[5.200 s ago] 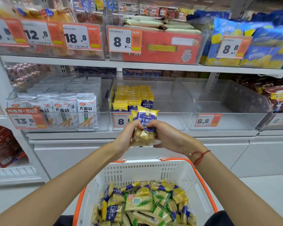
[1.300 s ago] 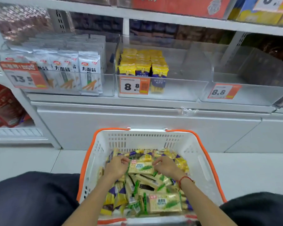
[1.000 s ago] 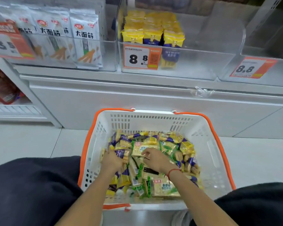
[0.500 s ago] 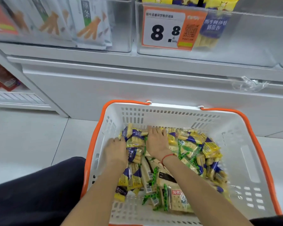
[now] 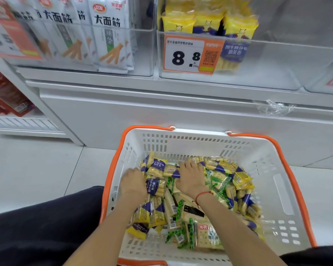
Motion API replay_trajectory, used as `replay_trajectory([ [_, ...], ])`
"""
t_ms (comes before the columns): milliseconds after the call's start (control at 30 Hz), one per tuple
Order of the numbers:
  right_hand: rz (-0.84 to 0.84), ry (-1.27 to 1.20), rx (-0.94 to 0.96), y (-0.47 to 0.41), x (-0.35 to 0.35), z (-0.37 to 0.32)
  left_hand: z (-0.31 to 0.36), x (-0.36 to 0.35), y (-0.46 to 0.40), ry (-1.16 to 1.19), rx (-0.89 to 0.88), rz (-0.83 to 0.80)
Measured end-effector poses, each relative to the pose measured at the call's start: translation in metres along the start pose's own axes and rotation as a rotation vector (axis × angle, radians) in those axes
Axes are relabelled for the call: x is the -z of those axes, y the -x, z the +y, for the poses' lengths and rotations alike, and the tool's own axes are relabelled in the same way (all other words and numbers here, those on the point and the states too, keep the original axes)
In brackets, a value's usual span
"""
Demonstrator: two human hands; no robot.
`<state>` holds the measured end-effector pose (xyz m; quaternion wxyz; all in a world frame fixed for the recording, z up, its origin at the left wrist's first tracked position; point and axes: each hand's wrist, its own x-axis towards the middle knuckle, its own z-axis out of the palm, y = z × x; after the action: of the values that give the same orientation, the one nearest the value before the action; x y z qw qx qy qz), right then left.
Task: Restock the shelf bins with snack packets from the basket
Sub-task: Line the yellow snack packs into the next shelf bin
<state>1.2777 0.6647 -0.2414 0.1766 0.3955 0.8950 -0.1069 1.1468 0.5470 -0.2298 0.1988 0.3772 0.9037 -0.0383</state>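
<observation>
— Where are the hands?

— Both are down in the white basket (image 5: 281, 189) with the orange rim, which stands on the floor in front of the shelf. The left hand (image 5: 133, 182) is at the basket's left wall, back of the hand up, its fingers curled down into the packets; whether they actually pinch one I cannot tell. The right hand (image 5: 190, 179) lies near the middle toward the far wall, fingers fairly straight and slightly spread, pressing flat on the pile. A red string (image 5: 202, 194) circles that wrist.

— And the snack packets?

— A loose heap of yellow-and-purple packets (image 5: 156, 186) fills the basket's left and middle, mixed with pale packets edged in green (image 5: 206, 235) toward the near side. The right end of the basket floor is bare.

— What about the shelf?

— Above, a clear bin (image 5: 267, 73) holds a few upright rows of the same yellow packets at its left end, behind a price tag (image 5: 188, 54) reading 8.8. The neighbouring bin on the left is packed with white packets (image 5: 110, 35) printed with Chinese characters.

— Anything else?

— Dark trousers (image 5: 37, 227) at the near left edge.
</observation>
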Motion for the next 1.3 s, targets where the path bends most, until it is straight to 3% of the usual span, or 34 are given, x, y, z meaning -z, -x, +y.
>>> replay_trajectory([
  [167, 0.057, 0.07, 0.042, 0.024, 0.001, 0.005, -0.002, 0.016, 0.004, 0.401, 0.146, -0.066],
  [400, 0.114, -0.517, -0.117, 0.044, 0.062, 0.03, 0.007, 0.059, 0.022, 1.261, 0.246, -0.379],
  [567, 0.103, -1.092, -0.141, 0.06, 0.148, 0.05, 0.019, 0.116, 0.026, 1.303, 0.067, -0.384],
  [700, 0.131, -1.265, -0.016, 0.092, 0.213, 0.055, 0.035, 0.187, 0.032, 1.107, -0.11, -0.317],
  [833, 0.116, -1.321, 0.101, 0.118, 0.25, 0.06, 0.04, 0.248, 0.041, 1.025, -0.234, -0.321],
  [967, 0.053, -1.364, 0.179, 0.127, 0.268, 0.066, 0.04, 0.257, 0.046, 1.258, -0.213, -0.328],
  [1200, 0.212, -1.206, 0.178, 0.138, 0.293, 0.065, 0.051, 0.268, 0.043, 1.391, -0.288, -0.328],
  [1300, 0.163, -1.141, 0.26, 0.148, 0.308, 0.069, 0.054, 0.267, 0.043, 1.452, -0.296, -0.348],
])
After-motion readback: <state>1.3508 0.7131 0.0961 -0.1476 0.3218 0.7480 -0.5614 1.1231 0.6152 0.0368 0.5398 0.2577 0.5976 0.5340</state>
